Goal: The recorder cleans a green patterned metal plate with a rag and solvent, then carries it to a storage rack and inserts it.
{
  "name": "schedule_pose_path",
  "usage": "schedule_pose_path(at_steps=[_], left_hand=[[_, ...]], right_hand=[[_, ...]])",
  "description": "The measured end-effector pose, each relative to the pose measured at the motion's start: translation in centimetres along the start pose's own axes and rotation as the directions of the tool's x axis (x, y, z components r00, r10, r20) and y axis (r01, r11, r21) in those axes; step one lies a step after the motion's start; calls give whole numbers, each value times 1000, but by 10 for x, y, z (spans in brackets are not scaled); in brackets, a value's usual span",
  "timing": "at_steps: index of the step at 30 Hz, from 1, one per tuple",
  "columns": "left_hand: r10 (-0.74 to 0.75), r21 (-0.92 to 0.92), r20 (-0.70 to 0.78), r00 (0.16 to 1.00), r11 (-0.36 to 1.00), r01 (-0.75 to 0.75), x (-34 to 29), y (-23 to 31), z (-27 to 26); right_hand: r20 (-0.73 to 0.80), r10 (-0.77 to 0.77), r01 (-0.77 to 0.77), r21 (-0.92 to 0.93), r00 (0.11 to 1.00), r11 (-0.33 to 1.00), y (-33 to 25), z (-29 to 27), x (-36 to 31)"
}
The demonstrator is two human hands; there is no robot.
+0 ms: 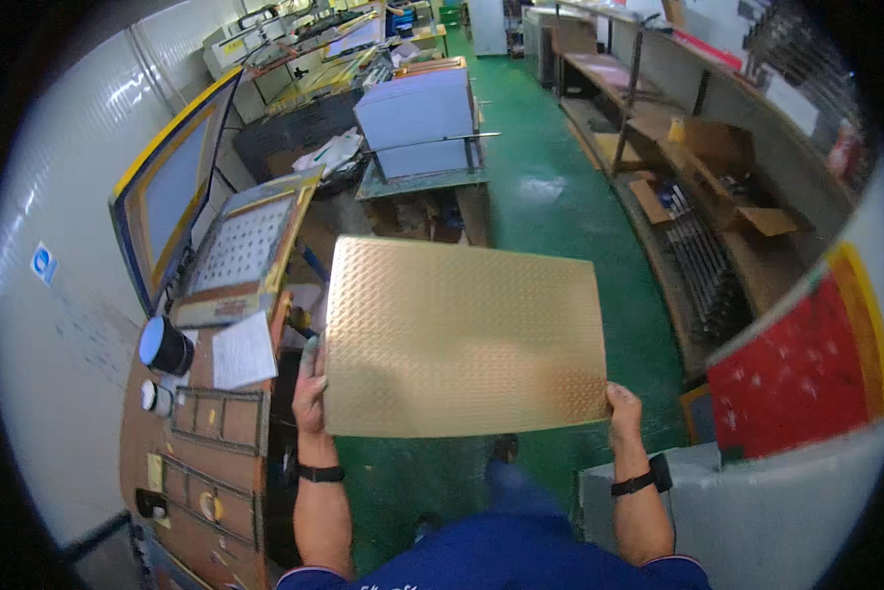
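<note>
A large rectangular gold sheet (pixel 467 339) with a fine embossed pattern is held out level in front of me, above the green floor. My left hand (pixel 310 393) grips its left edge near the lower corner, and my right hand (pixel 623 411) grips the right edge near the lower right corner. Part of the fingers on each side is hidden behind the sheet. Both wrists wear black bands. To the left of the sheet, a screen-printing frame (pixel 172 197) with a yellow edge stands raised over a printing bed (pixel 240 246) with rows of dots.
A brown workbench (pixel 216 477) at left carries a dark blue-lidded tub (pixel 167 346), a white jar (pixel 156 397) and a paper (pixel 244 351). Ahead stands a tall stack of pale sheets (pixel 417 113). Shelves with an open cardboard box (pixel 722 162) line the right, beside a red panel (pixel 801 369).
</note>
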State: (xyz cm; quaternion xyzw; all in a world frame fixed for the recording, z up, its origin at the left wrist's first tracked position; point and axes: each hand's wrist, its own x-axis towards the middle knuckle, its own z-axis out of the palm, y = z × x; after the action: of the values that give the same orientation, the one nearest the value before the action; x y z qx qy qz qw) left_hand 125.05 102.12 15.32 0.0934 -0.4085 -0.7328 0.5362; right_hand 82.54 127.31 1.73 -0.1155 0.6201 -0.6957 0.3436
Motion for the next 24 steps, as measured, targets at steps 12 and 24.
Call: schedule_pose_path(at_steps=[12, 24], left_hand=[[-175, 92, 161, 971, 983, 161, 408, -199, 82], [-391, -82, 283, 876, 900, 428, 766, -447, 128]], right_hand=[[-386, 75, -6, 176, 919, 984, -64, 14, 338], [-611, -148, 151, -48, 777, 987, -245, 17, 639]])
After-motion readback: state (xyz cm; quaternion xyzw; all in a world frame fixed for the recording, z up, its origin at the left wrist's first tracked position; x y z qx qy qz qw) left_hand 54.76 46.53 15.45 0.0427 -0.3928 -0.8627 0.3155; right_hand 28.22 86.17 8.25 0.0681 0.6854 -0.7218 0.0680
